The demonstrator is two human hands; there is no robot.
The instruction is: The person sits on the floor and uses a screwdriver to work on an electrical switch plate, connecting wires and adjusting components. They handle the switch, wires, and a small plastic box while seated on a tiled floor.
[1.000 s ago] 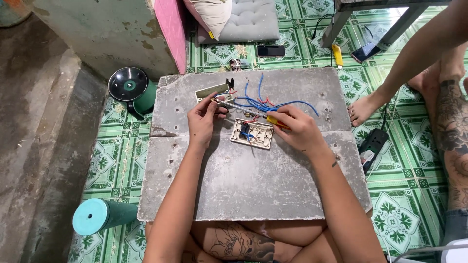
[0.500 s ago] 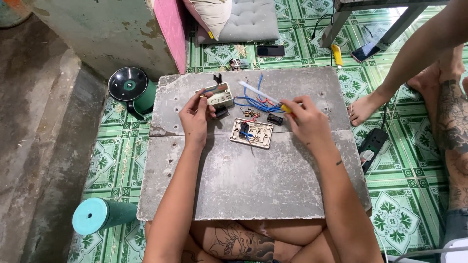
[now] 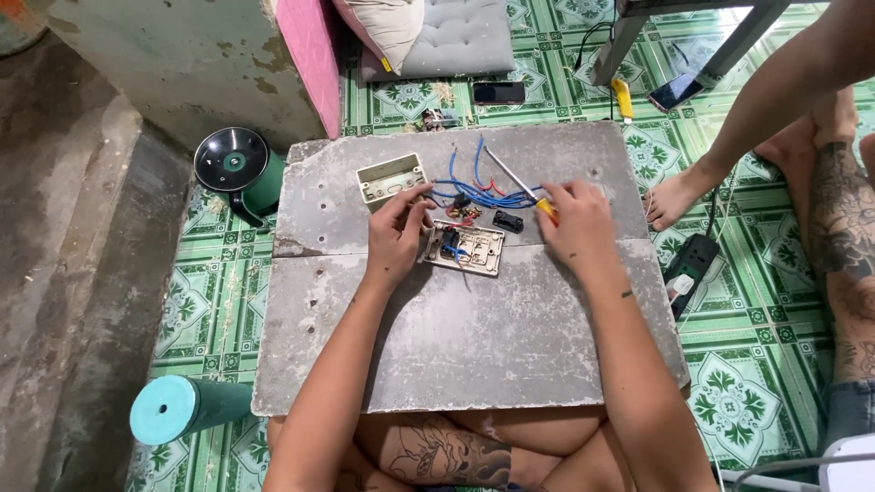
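Head view: your right hand (image 3: 576, 219) grips the screwdriver (image 3: 521, 185), left hand (image 3: 397, 230) pinches wires (image 3: 474, 191); switch plate (image 3: 463, 248) lies unmounted.

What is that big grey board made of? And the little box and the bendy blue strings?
The board looks like cement sheet: dull grey, rough, stained, chipped edges. The small box seems to be moulded plastic, pale beige and smooth. The blue strings are probably wires in shiny plastic coating; any metal inside is hidden. The right hand holds a screwdriver with a glinting metal-looking shaft.
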